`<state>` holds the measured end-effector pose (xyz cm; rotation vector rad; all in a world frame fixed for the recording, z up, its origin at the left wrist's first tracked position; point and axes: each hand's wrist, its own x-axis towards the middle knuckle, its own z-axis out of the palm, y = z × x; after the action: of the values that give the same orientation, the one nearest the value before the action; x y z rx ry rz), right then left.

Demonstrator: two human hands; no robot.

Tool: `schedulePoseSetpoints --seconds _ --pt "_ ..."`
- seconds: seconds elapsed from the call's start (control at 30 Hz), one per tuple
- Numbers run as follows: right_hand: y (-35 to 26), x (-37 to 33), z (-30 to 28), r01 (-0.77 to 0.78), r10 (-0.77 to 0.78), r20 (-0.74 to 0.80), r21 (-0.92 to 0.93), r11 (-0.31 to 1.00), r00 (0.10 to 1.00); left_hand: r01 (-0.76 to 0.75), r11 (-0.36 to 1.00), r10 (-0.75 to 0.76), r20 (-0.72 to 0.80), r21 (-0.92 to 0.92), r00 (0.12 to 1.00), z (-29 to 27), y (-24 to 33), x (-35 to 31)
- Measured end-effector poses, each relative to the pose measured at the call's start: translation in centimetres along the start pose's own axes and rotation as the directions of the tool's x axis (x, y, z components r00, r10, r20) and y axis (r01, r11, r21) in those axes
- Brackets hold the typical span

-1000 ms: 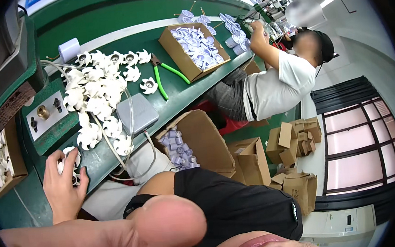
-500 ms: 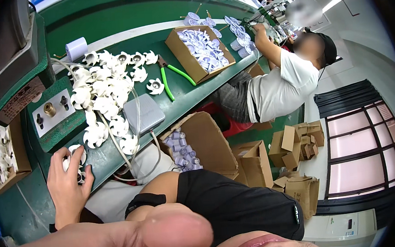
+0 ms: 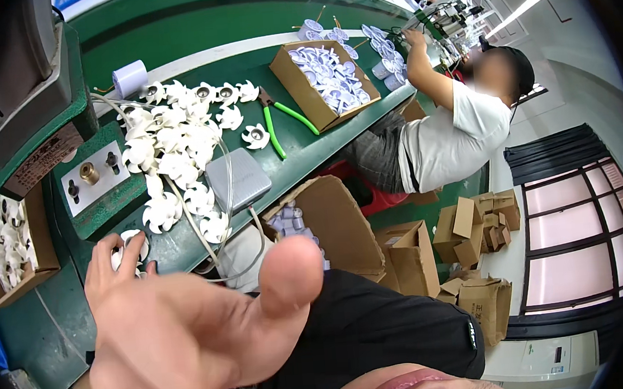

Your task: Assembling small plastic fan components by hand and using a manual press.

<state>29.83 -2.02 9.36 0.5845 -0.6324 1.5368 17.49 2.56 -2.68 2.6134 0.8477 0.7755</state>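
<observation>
The left hand (image 3: 103,275) was positioned at the near edge of the green bench (image 3: 169,249), beside the machine base (image 3: 108,218). Its fingers were curved, part-closed, over a white bladed impeller (image 3: 145,245), which lay against the bench surface. The low, arched posture appeared suited to steadying a light part from above; whether the fingers clamped it or only rested on it could not be determined, as the right hand (image 3: 184,343) covered much of the view. That hand was raised close to the camera, thumb extended; its remaining fingers were not distinguishable, and no held item could be confirmed.

The impeller pile (image 3: 168,143) lay directly right of the machine base, presumably to keep the stock within short reach. A left-hand carton (image 3: 39,223) contained more impellers; its walls prevented scatter. The grey box (image 3: 241,178) sat near the bench edge, probably so that its cable could drop over the side. The green-handled cutters (image 3: 273,135) lay with handles spread, outside the pile, likely for unobstructed pickup.
</observation>
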Motion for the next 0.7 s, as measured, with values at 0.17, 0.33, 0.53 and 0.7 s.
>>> schedulePoseSetpoints --seconds 0.17,0.33,0.53,0.7 --pt "-3.4 -3.7 -5.0 -0.025 -0.162 -0.22 -0.661 0.75 0.962 0.116 0.99 -0.113 -0.047 0.081 0.993 -1.2 -1.0 -1.3" --pt "-5.2 -7.6 -8.5 -0.35 -0.081 -0.347 -0.936 -0.033 0.934 0.111 0.988 -0.107 -0.039 0.109 0.993 -1.4 -0.7 -0.9" --pt "-3.3 -7.9 -11.7 -0.115 -0.078 -0.097 -0.957 -0.265 0.992 0.089 0.99 -0.084 -0.05 0.109 0.995 -2.6 -1.4 -1.4" --pt "-3.6 -8.7 -11.6 -0.017 0.061 -0.039 -0.942 -0.336 0.997 0.079 0.989 -0.076 -0.035 0.125 0.997 -4.0 -1.5 -1.4"
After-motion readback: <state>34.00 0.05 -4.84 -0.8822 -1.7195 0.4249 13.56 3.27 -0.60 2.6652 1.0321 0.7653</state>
